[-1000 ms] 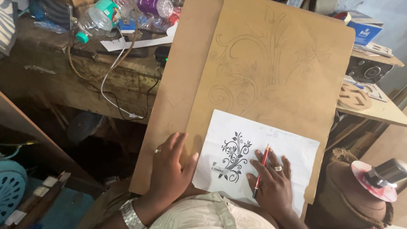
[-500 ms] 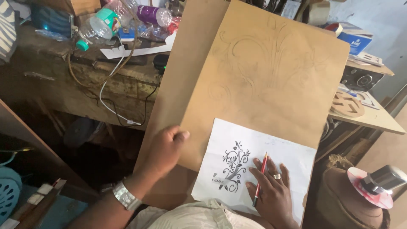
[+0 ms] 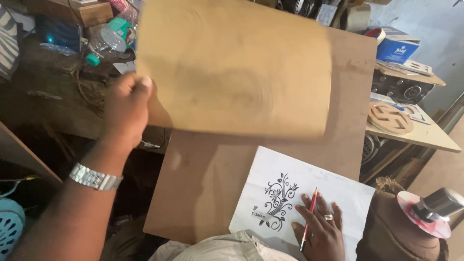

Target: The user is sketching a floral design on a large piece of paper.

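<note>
My left hand (image 3: 126,108), with a metal watch on the wrist, grips the left edge of a light brown board (image 3: 232,67) and holds it raised and blurred above a darker brown board (image 3: 212,169). On the darker board lies a white paper (image 3: 299,188) printed with a black floral design (image 3: 279,198). My right hand (image 3: 318,232), wearing a ring, presses flat on the paper's lower part and holds a red pencil (image 3: 308,218) between its fingers.
A cluttered wooden bench (image 3: 48,96) at the left carries plastic bottles (image 3: 108,41) and cables. At the right a table holds a round wooden carving (image 3: 390,117) and a blue box (image 3: 398,46). A metal tool on a red disc (image 3: 432,210) sits at the lower right.
My left hand has left the lower board edge, taken the top board by its left side and lifted it up and away. The right hand stays on the paper with the pencil.
</note>
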